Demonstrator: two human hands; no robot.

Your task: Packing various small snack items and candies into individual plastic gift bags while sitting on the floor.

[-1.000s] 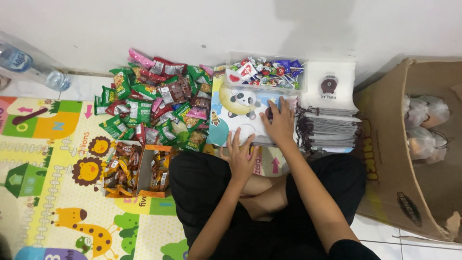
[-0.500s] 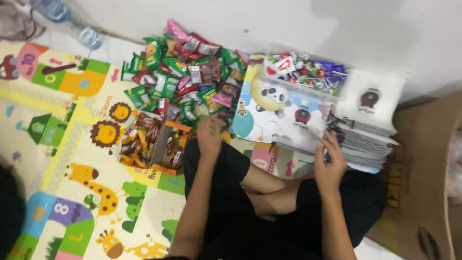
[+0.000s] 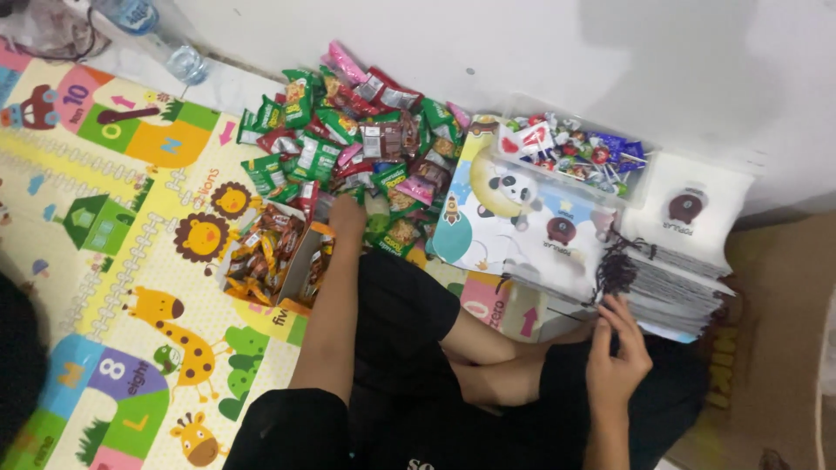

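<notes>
Head view: left hand (image 3: 347,211) reaches into the snack packet pile (image 3: 348,148) far left by the wall, grip state unclear. Right hand (image 3: 616,348), fingers loosely open, touches the black strings of a white bag (image 3: 566,248) beside the bag stack (image 3: 684,278). Lollipop tray (image 3: 570,157) sits beyond; snack box (image 3: 270,252) on the play mat (image 3: 113,261).
</notes>
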